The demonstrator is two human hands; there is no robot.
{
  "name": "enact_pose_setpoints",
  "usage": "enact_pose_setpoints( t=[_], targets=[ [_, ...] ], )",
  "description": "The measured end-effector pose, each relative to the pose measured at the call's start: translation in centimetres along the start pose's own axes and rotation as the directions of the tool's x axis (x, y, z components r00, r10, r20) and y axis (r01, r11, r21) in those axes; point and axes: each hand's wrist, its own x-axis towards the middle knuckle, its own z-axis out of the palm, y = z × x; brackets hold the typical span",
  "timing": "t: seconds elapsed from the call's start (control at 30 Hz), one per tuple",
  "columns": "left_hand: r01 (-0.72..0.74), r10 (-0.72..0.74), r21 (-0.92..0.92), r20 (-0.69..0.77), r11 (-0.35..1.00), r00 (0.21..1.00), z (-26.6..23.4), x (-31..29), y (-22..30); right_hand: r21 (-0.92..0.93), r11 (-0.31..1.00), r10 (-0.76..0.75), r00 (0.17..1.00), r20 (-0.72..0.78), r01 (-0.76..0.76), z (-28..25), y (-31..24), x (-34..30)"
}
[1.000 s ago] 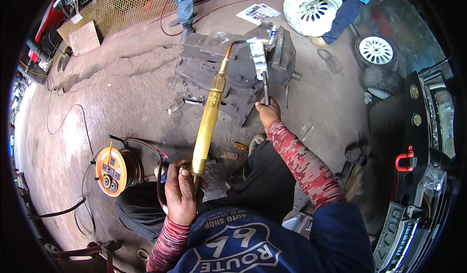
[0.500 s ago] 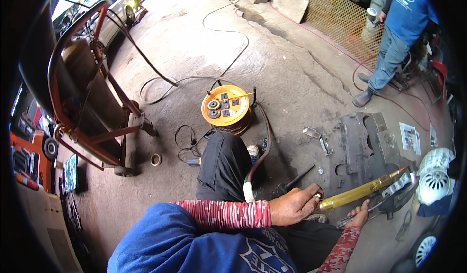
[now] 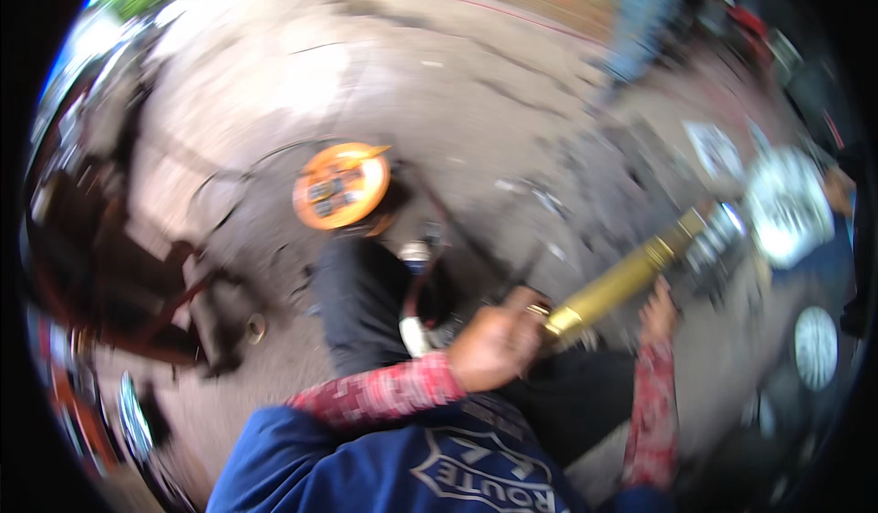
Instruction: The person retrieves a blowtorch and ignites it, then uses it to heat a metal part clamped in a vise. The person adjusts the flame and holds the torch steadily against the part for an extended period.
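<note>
My left hand (image 3: 498,347) is closed round the rear end of a long brass gas torch (image 3: 599,301), which slants up and to the right. The torch's front end lies beside a shiny silver metal piece (image 3: 715,240), and blur hides whether they touch. Just below the torch is my right hand (image 3: 658,314), near the silver piece. Its fingers are smeared by motion, so any grip on a tool cannot be made out. A pale hose end (image 3: 414,337) lies by my dark-trousered knee, left of my left hand.
An orange cable reel (image 3: 342,188) stands ahead on the floor. On the left is a red-framed cylinder cart (image 3: 119,275), with a tape-like ring (image 3: 255,328) close by. A round white slatted object (image 3: 788,204) is at right. A person in blue (image 3: 640,19) stands at the far right.
The whole view has shifted and blurred; most things sit further left and higher. My left hand keeps the torch. My right hand, earlier round metal tool handles, now shows smeared fingers.
</note>
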Motion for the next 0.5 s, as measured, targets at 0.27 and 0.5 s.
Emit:
enact_pose_setpoints(
  t=[0.27,0.5],
  targets=[
    [0.215,-0.211,-0.027,0.089,0.976,0.973,1.3,1.2,1.0,-0.338,0.874,-0.424,0.887,-0.184,0.349,-0.5,-0.1,1.6],
    [0.102,-0.099,-0.055,0.062,0.993,0.993,2.2,1.4,0.3,-0.401,0.858,-0.436,0.868,-0.238,0.321,-0.1,-0.5,1.3]
  ],
)
